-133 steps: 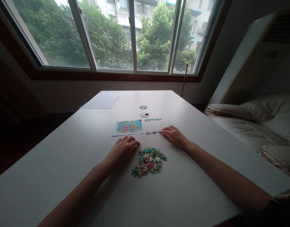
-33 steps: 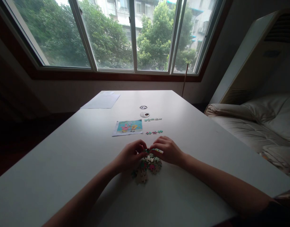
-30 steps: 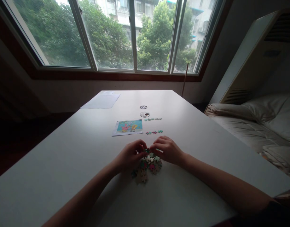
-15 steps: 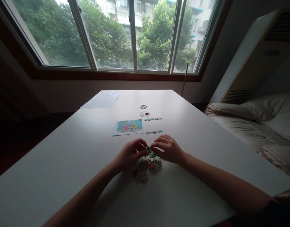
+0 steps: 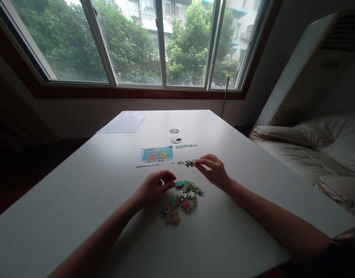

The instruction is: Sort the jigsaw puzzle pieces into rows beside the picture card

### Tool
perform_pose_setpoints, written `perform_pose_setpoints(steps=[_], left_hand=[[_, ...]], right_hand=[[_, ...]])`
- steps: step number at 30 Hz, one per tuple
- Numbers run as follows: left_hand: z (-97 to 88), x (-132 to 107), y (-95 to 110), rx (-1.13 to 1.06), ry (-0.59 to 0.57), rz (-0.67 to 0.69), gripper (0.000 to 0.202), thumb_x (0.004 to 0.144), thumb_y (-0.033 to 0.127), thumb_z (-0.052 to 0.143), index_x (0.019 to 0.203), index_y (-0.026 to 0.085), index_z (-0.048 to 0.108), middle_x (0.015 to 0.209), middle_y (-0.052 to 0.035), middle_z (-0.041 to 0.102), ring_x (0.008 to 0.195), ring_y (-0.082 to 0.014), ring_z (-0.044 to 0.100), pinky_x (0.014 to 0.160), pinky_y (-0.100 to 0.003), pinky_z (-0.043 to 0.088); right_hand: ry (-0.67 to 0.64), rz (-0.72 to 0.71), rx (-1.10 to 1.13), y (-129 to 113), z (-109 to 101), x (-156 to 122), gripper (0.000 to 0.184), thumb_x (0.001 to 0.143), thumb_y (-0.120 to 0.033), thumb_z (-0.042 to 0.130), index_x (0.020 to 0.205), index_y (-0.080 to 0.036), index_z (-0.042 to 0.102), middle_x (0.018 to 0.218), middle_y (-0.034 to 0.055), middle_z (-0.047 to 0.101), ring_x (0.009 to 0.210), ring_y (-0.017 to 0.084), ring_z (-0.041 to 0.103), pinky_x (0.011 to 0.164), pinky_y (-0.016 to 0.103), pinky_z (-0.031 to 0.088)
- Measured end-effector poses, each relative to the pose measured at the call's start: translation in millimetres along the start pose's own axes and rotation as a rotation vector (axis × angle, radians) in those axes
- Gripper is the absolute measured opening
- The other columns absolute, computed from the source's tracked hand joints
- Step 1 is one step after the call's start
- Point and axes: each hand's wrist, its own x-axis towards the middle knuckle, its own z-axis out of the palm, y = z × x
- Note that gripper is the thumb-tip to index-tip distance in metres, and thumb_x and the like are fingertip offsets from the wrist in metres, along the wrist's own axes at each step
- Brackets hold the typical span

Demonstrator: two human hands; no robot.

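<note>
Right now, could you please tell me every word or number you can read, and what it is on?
No text can be read.
On the picture card: cartoon print; any lettering is too small.
On the sheet of paper: too blurred to tell.
On the round discs: no readable mark.
On the puzzle pieces: colours only, too small.

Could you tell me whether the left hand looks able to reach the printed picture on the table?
Probably yes: the picture lies just beyond the left hand, with only bare table between them, and the puzzle pieces sit off to the side.
</note>
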Motion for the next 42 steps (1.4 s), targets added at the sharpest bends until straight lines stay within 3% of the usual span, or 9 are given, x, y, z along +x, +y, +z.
perform_pose_setpoints(steps=[5,12,23,27,35,42], left_hand=[[0.4,0,2,0.016,0.005,-0.023,0.018,0.072,0.029,0.057,0.082,0.016,0.064,0.072,-0.0021,0.066,0.064,-0.0125,0.056,0.058,-0.023,0.043],[0.0,0,1,-0.002,0.021,-0.032,0.018,0.070,0.029,0.059,0.079,0.016,0.066,0.074,-0.0029,0.068,0.064,-0.0135,0.058,0.058,-0.023,0.045],[-2.9,0,7,0.086,0.021,0.078,0.016,0.073,0.025,0.056,0.079,0.017,0.068,0.075,-0.0037,0.064,0.060,-0.0101,0.053,0.052,-0.019,0.041],[-2.1,0,1,0.077,0.014,0.085,0.016,0.073,0.026,0.056,0.079,0.016,0.067,0.073,-0.0032,0.062,0.058,-0.0092,0.051,0.051,-0.019,0.040],[-1.5,0,-1,0.101,0.019,0.034,0.016,0.072,0.028,0.056,0.076,0.016,0.065,0.062,0.0006,0.061,0.054,-0.0081,0.047,0.049,-0.018,0.038],[-1.4,-1,3,0.090,0.031,0.022,0.013,0.071,0.026,0.057,0.074,0.016,0.064,0.062,0.0004,0.061,0.054,-0.0086,0.048,0.050,-0.018,0.039]], right_hand=[[0.053,0.071,0.042,5,-4,1,0.007,0.078,-0.022,0.057,0.083,-0.021,0.063,0.077,0.0028,0.063,0.071,0.014,0.057,0.067,0.029,0.046],[0.053,0.058,0.032,6,-4,1,0.007,0.078,-0.022,0.058,0.083,-0.022,0.063,0.076,0.0026,0.063,0.071,0.014,0.057,0.066,0.029,0.046],[0.037,0.022,-0.027,10,-6,2,0.008,0.078,-0.022,0.058,0.083,-0.022,0.064,0.076,0.0018,0.063,0.071,0.013,0.056,0.068,0.029,0.045],[-0.011,0.062,-0.053,27,-11,3,0.008,0.079,-0.024,0.056,0.083,-0.021,0.063,0.077,0.0024,0.063,0.072,0.014,0.056,0.069,0.029,0.044],[-0.267,0.277,-0.108,79,-14,-11,0.010,0.076,-0.027,0.059,0.076,-0.021,0.066,0.077,0.0035,0.063,0.075,0.016,0.056,0.070,0.028,0.044],[-0.281,0.338,-0.147,86,-11,-16,0.012,0.075,-0.025,0.058,0.078,-0.019,0.067,0.077,0.0039,0.061,0.070,0.014,0.056,0.066,0.027,0.045]])
